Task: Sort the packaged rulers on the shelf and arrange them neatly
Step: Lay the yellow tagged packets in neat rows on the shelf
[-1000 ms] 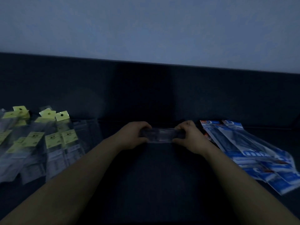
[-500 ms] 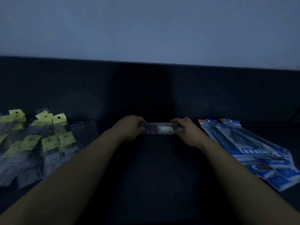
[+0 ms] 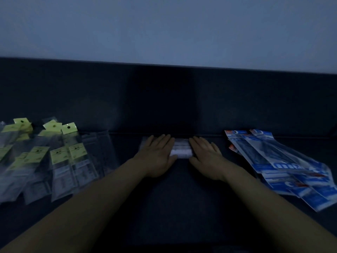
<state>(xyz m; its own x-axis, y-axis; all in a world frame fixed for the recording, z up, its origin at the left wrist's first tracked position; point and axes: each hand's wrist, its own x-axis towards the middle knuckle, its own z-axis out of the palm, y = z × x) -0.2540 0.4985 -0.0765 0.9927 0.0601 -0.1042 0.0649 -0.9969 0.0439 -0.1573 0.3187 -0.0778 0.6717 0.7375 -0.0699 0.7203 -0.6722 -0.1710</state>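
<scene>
One wide-angle view, worn on the person's head, looks forward and down onto the dark shelf [image 3: 167, 207], facing its back panel [image 3: 164, 97] and the pale wall [image 3: 164, 30] above (the panel's top edge runs slightly tilted). It sits near, the forearms [image 3: 91, 207] entering from below.

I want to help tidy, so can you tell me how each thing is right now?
left hand: flat, fingers straight, pressing the clear ruler pack's left end.
right hand: flat, fingers straight, on its right end.
clear ruler pack: lying flat on the shelf.
yellow-label packs: lying down, overlapping loosely.
blue packs: messy fanned pile.
</scene>
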